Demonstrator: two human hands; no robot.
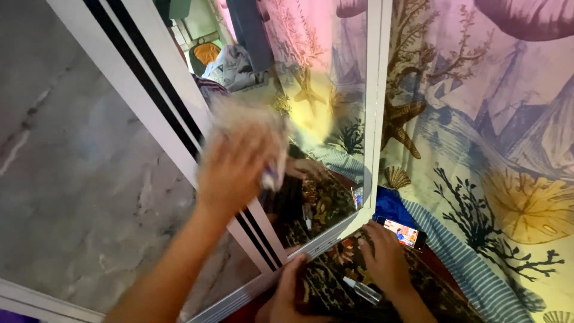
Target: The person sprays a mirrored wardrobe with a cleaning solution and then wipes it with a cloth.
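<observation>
My left hand (234, 172) presses a pale, fluffy cloth (242, 116) against a mirror (335, 72) set in a white frame with black stripes (152, 78). Both hand and cloth are blurred by motion. My right hand (382, 257) lies flat with its fingers apart on a dark patterned rug (436, 287), holding nothing. It sits just beside a phone (402, 232) with a lit screen. A small clear bottle or tube (362, 291) lies by its wrist.
A grey marbled panel (78, 179) fills the left side. A sheet printed with starfish and coral (490, 131) covers the right. Another bare limb (286, 293), hand or foot I cannot tell, rests at the mirror's lower frame edge.
</observation>
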